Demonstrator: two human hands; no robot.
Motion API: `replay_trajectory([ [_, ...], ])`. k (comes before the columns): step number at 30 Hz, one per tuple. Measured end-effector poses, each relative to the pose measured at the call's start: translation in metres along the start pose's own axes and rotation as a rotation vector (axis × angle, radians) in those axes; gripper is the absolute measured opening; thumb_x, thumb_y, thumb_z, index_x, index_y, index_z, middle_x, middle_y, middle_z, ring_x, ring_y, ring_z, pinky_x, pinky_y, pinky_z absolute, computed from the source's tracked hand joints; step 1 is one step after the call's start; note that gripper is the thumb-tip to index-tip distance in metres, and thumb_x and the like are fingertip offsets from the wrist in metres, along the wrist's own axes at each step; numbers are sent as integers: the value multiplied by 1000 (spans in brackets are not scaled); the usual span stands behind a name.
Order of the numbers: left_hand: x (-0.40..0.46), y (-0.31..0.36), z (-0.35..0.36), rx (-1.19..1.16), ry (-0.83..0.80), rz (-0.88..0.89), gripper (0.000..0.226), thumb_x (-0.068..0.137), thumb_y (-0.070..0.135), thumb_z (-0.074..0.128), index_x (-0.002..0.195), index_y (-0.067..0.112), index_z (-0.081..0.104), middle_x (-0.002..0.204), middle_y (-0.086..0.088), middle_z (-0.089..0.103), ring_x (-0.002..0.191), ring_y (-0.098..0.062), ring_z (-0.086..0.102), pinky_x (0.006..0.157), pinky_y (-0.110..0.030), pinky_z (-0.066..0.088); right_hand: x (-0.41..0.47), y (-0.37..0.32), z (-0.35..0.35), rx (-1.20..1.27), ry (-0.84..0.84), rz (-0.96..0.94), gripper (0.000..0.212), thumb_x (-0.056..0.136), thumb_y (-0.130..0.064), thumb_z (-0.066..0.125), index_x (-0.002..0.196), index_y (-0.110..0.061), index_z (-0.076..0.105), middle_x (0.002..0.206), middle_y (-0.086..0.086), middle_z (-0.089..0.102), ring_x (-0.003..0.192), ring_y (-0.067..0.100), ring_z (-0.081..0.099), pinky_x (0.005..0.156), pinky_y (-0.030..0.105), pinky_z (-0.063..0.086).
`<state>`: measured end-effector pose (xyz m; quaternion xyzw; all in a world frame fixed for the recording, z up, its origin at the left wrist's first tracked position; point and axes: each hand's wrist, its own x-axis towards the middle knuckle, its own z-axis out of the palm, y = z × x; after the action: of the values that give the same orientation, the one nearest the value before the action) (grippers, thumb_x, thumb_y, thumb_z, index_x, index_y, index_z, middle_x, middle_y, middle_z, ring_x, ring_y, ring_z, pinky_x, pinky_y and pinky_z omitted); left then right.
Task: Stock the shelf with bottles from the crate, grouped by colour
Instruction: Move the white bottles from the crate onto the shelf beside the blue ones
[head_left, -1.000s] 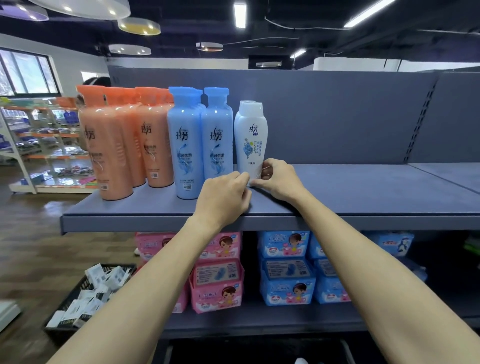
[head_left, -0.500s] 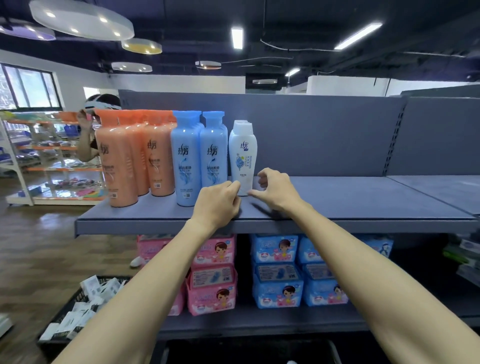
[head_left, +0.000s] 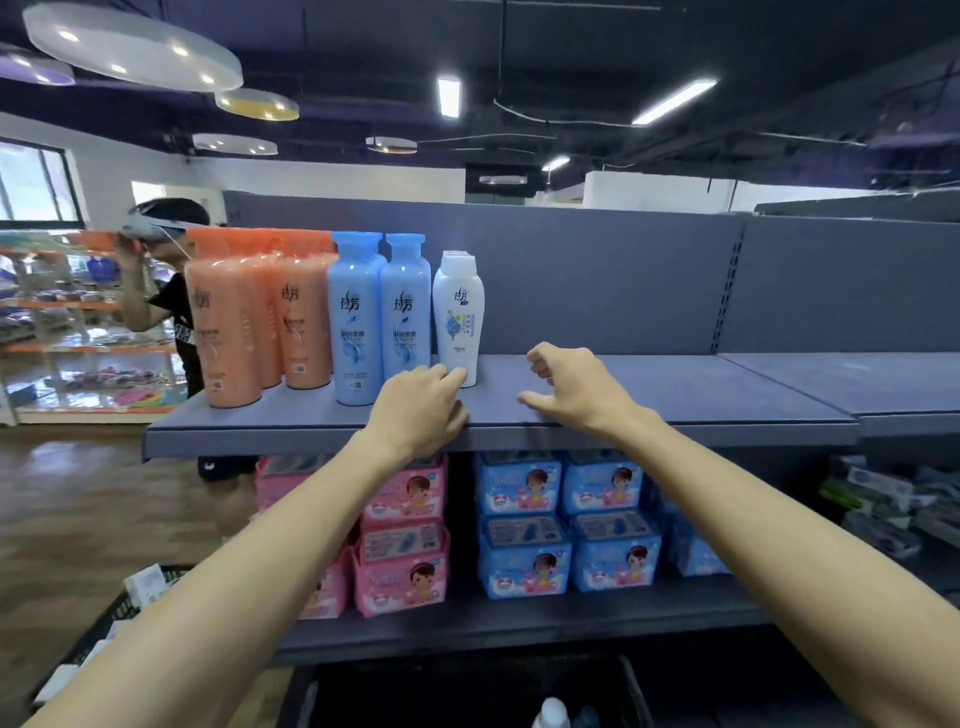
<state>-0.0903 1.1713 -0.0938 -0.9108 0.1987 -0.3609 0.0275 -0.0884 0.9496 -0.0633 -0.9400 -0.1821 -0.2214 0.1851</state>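
Observation:
Three colour groups stand on the grey top shelf (head_left: 675, 395): orange bottles (head_left: 223, 332) at the left, blue bottles (head_left: 356, 322) beside them, then white bottles (head_left: 458, 317) one behind another. My left hand (head_left: 418, 410) rests at the shelf's front edge, its loosely curled fingertips touching the front white bottle's base. My right hand (head_left: 576, 389) hovers over the shelf to the right of that bottle, apart from it, fingers loosely curled and holding nothing. At the bottom edge a dark crate (head_left: 467, 691) shows a white bottle top (head_left: 551, 714).
Pink packs (head_left: 400, 540) and blue packs (head_left: 566, 525) fill the lower shelf. A black basket (head_left: 104, 629) of white boxes sits on the wooden floor at the left. Another person (head_left: 171, 312) stands behind the shelf's left end. The top shelf is bare right of the white bottles.
Both hands have drawn back from the front white bottle's base. My right hand let go and moved right. The view has pulled back from the shelf.

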Motion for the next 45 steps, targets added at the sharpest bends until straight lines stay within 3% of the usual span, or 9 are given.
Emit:
replay_trajectory([
  [2,-8,3,-3,-23,26,29,24,87,32,50,99,12,58,84,-5,61,78,-30,58,61,-35,42,-12,-5,0,-25,22,-33,53,85,-33,73,128,-8,54,125,9,65,115,24,61,98,41,49],
  [5,-27,10,-1,-31,60,210,28,84,34,44,94,13,60,84,-3,62,82,-27,57,66,-37,44,-40,-13,9,-99,46,-151,53,88,-33,70,131,-8,54,127,8,65,116,26,61,96,41,48],
  [8,-41,14,1,-7,53,384,23,83,26,47,95,12,61,90,-3,63,85,-27,56,67,-37,44,-62,-19,24,-162,31,-225,51,90,-34,66,133,-10,53,124,6,65,113,26,60,92,40,48],
  [10,-48,20,4,-23,44,406,25,80,22,45,95,11,61,92,-4,64,86,-28,57,68,-38,46,-72,-18,37,-186,28,-245,49,90,-32,67,132,-9,54,120,8,66,110,28,61,89,41,50],
  [23,-151,87,102,-225,-331,263,46,75,32,38,108,11,62,93,-5,65,84,-29,60,65,-39,50,-173,55,137,-148,-344,-50,52,93,-39,63,135,-14,47,121,4,62,110,24,61,88,37,51],
  [30,-212,123,159,-271,-574,263,35,72,26,58,105,14,62,85,-3,63,76,-28,58,62,-36,48,-237,95,197,-132,-572,131,50,91,-37,64,131,-10,48,121,10,62,110,30,60,85,42,51],
  [36,-235,141,189,-288,-736,185,35,73,26,57,106,14,62,84,-4,62,77,-28,59,63,-38,50,-263,123,236,-63,-688,243,45,86,-35,65,122,-13,51,117,9,63,106,34,61,82,41,51],
  [39,-249,154,202,-330,-808,129,37,79,27,52,113,14,58,91,-5,62,85,-27,58,71,-39,48,-275,132,258,-13,-743,287,39,85,-37,64,114,-14,52,109,9,64,99,36,63,75,39,49],
  [45,-284,172,229,-374,-914,65,36,87,28,48,121,16,53,101,-5,60,94,-26,56,78,-34,42,-308,138,300,14,-793,329,37,91,-32,61,121,-13,52,112,10,63,100,35,63,72,39,48],
])
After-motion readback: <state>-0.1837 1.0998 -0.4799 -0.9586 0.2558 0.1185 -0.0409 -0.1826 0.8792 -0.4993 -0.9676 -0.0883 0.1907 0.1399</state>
